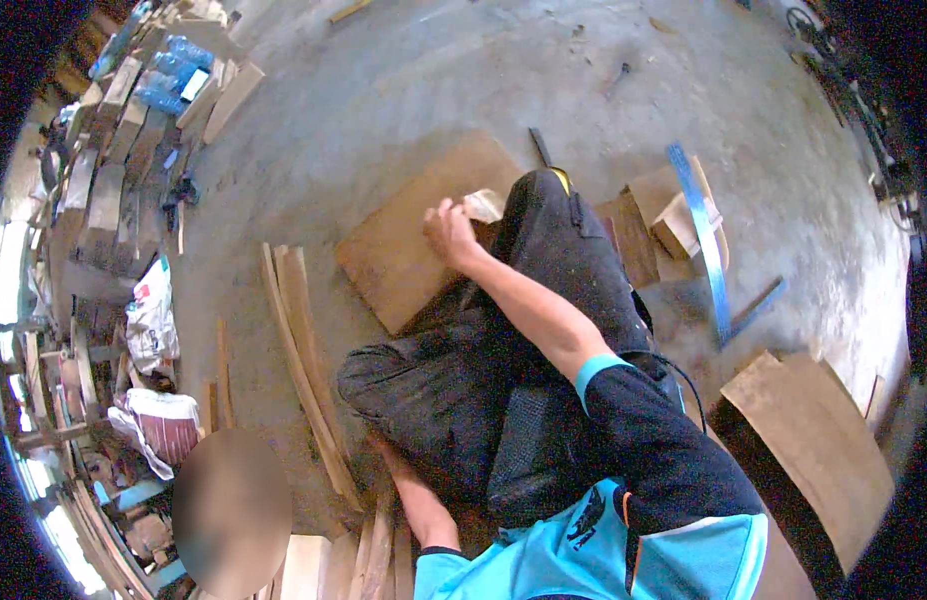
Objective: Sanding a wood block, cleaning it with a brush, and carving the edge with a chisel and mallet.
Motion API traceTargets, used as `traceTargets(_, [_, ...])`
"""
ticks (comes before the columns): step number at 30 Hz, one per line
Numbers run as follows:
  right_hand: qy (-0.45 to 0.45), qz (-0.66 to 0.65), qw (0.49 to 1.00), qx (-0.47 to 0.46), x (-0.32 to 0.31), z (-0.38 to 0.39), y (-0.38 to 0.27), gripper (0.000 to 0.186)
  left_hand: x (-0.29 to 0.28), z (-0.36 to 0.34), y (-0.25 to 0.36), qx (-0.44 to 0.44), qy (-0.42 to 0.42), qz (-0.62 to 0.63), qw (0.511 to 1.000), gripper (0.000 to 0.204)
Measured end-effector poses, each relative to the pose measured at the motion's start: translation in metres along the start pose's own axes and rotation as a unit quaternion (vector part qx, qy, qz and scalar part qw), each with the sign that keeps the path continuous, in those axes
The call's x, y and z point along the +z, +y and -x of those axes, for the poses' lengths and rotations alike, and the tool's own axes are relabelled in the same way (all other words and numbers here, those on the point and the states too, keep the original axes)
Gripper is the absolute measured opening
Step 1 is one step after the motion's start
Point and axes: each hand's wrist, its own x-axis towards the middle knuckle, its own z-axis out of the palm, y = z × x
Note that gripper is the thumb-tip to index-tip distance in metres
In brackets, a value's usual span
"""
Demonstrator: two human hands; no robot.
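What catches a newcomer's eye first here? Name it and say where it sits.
The right hand presses a pale folded sheet onto a flat wooden board on the concrete floor, mid-picture. A long blue ruler lies across wood offcuts at right. The left hand rests by curved wooden strips, lower left.

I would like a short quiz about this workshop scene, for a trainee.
1. True or false: the right hand presses a pale pad onto the flat wooden board.
2. What lies nearest the left hand? A) curved wood strips B) blue bottles C) white sack
3. Fill in: the blue metal ruler lies on the person's ___ side.
Key: 1 true; 2 A; 3 right.
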Motion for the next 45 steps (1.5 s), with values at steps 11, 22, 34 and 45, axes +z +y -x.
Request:
traceTargets(11, [0.008, -0.675, 0.705, 0.218, -0.036, 0.016, 0.044, 0.01, -0.092, 0.043, 0.021, 0.128, -0.019, -0.092, 0.987, 0.055])
traceTargets(22, [0.157, -0.72, 0.543, 0.403, -0.019, 0.082, 0.247, 0.025, 0.084, 0.083, 0.107, 0.296, 0.126, -0.183, 0.929, 0.062])
traceTargets(34, [0.143, -0.505, 0.694, 0.492, 0.022, 0.214, 0.217, 0.03, 0.092, -0.031, 0.138, 0.401, 0.161, -0.476, 0.766, 0.044])
traceTargets(45, [-0.06, -0.184, 0.937, 0.292, 0.007, 0.243, 0.183, 0.075, 0.029, -0.002, 0.079, 0.076, 0.087, -0.25, 0.961, 0.037])
